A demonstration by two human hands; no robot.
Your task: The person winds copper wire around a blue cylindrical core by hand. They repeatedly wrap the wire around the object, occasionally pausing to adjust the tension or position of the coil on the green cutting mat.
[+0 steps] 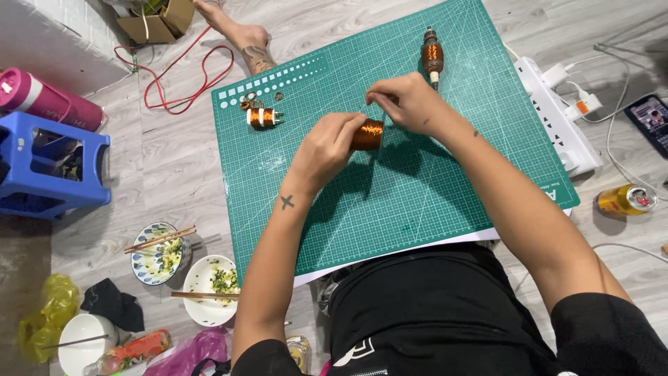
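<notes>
Grip, left hand (327,147): fingers closed around a copper wire coil (367,134), holding it just above the mat.
Grip, right hand (406,102): fingertips pinched together at the top edge of the same coil; whether they hold a strand of wire cannot be told.
Coil position: between the two hands, over the middle of the green cutting mat (410,202).
Near edge: the person's black clothing fills the bottom of the view, and a white sheet (390,257) sticks out from under the mat's near edge.
Near left floor: two bowls with chopsticks, one patterned (158,254) and one white (209,282), another white bowl (83,341), a yellow bag (45,317), a black cloth (111,304).
Mat, farther part: a small wound bobbin (263,116) with loose copper rings just beside it, and a motor armature (432,56) near the far edge.
Surface: grey wood-look floor (174,160), the mat lying flat on it.
Left side: blue plastic stool (49,167), pink bottle (49,97).
Right side: white power strip (557,111) with plugs, a yellow drink can (626,200), a phone (650,122).
Far: red cable (188,76), cardboard box (156,21), another person's bare foot (243,38).
</notes>
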